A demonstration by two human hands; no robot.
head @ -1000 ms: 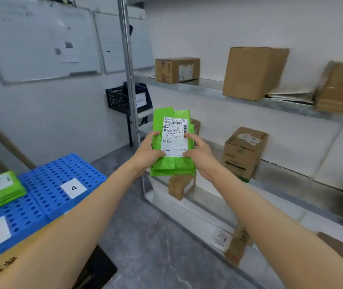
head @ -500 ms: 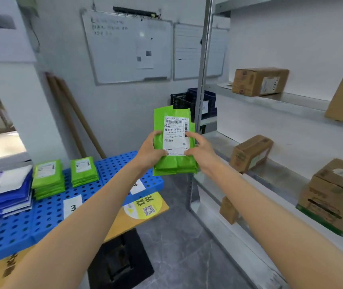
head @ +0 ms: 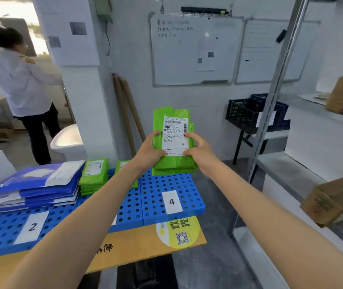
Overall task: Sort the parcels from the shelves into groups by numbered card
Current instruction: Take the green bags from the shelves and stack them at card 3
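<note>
Green mailer stack (head: 172, 165), gripped between my left hand (head: 148, 150) and right hand (head: 198, 152) near card 4 (head: 172, 201); slick bags could slip apart or join a wrong group.

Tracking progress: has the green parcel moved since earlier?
Yes, leftward. The green parcel moved from the shelf upright toward the blue board near card 4.

bright green parcel (head: 173, 142) with white label, blue perforated panels (head: 172, 188), white numbered cards (head: 172, 201), orange tabletop (head: 133, 245)
</note>
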